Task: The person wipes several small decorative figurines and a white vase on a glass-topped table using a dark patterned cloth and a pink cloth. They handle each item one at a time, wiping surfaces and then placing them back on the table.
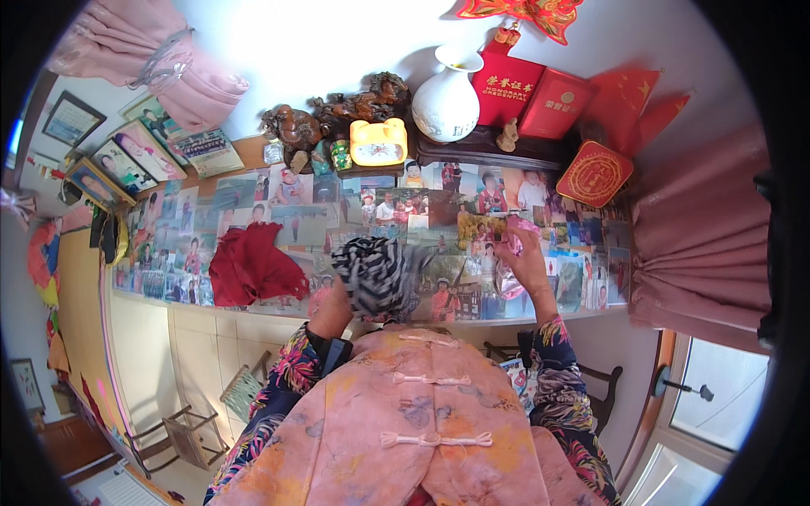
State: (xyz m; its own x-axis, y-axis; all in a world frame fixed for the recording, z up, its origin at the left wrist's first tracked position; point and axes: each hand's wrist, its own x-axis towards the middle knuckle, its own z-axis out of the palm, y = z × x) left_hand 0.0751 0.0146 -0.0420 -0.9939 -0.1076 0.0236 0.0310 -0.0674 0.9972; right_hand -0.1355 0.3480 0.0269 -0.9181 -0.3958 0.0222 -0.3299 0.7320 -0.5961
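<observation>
At the near edge of a photo-covered desk (443, 316), my left hand (337, 310) holds a bunched black-and-white patterned cloth (373, 275), which hides most of its fingers. The cloth's right side is blurred. To the left of it a crumpled dark red cloth (250, 265) lies on the photos. Over the right part of the desk, my right hand (524, 256) has its thumb and fingers bent together at a shiny pink, see-through item (522, 234); part of it shows below the fingers.
Along the back stand a yellow alarm clock (378, 142), carved wooden figures (361, 107), a white vase (446, 101), red certificate folders (557, 104) and a red octagonal box (595, 174). Framed photos (101, 183) fill the left end. A pink curtain (702, 240) hangs at the right.
</observation>
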